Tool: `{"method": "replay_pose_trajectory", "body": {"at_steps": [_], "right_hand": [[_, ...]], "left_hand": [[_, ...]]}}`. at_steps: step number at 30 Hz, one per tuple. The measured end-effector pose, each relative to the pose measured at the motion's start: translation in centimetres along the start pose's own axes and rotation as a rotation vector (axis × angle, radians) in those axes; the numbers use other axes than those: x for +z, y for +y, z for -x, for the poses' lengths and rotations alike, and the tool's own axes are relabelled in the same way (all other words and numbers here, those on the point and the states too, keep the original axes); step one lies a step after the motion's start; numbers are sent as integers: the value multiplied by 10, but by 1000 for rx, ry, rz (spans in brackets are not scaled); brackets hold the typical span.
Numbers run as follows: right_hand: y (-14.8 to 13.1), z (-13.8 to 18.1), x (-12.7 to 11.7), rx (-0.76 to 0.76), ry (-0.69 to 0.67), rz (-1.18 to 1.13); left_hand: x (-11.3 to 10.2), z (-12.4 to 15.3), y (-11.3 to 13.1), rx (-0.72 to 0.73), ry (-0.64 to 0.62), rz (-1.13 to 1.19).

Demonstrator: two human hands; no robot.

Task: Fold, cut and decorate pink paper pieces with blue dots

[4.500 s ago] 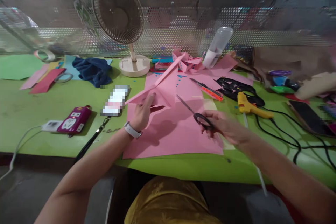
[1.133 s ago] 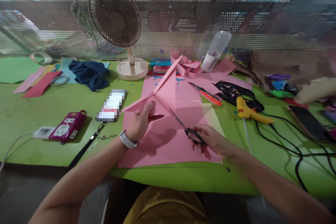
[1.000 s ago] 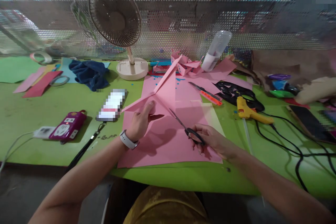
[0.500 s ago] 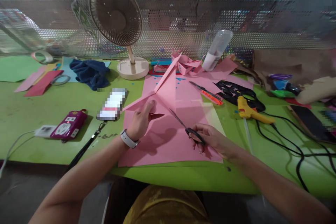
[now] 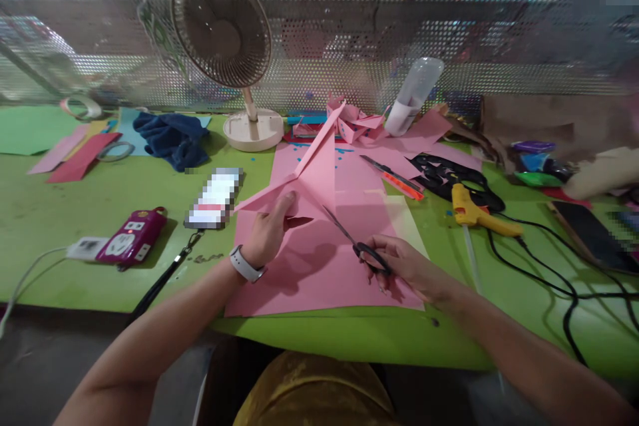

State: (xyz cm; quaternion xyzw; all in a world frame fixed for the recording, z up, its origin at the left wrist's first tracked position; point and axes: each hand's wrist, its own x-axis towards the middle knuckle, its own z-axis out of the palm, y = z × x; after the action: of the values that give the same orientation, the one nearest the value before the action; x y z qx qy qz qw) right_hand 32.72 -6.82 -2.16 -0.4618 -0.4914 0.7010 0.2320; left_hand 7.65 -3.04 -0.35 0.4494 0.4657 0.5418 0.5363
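Note:
My left hand [image 5: 270, 229] pinches a folded piece of pink paper [image 5: 319, 170], thumb on top, holding it up over a flat pink sheet [image 5: 309, 286]. The folded piece has long creased arms, one reaching up and away, another to the left. In my right hand [image 5: 392, 259] is a pair of scissors [image 5: 344, 229] with dark handles, fingers through the loops. The blades point up and left, their tips close to the lower right edge of the folded paper. Whether the tips touch the paper I cannot tell.
A fan [image 5: 254, 130] stands at the back. To the right lie an orange cutter [image 5: 403, 185], a black mask-like piece [image 5: 449, 176], a yellow glue gun [image 5: 479, 213] with cables and a dark phone [image 5: 592, 233]. Leftward are a lit phone [image 5: 214, 198] and a purple power strip [image 5: 132, 238].
Almost nothing differs. Both hands, the folded paper and the scissors keep their places, with only a very slight shift of the whole view.

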Motion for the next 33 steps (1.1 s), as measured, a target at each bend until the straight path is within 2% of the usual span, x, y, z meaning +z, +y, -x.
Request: {"method": "replay_pose_trajectory", "body": {"at_steps": [8, 17, 25, 33], "right_hand": [[0, -1, 1, -8, 22, -16], [-9, 1, 10, 11, 94, 24], [-4, 1, 10, -23, 116, 39], [-1, 1, 6, -29, 120, 34]], "left_hand": [[-3, -2, -2, 23, -19, -40], [-1, -3, -4, -22, 3, 54], [-4, -5, -4, -24, -11, -13], [-3, -5, -3, -33, -2, 36]]}}
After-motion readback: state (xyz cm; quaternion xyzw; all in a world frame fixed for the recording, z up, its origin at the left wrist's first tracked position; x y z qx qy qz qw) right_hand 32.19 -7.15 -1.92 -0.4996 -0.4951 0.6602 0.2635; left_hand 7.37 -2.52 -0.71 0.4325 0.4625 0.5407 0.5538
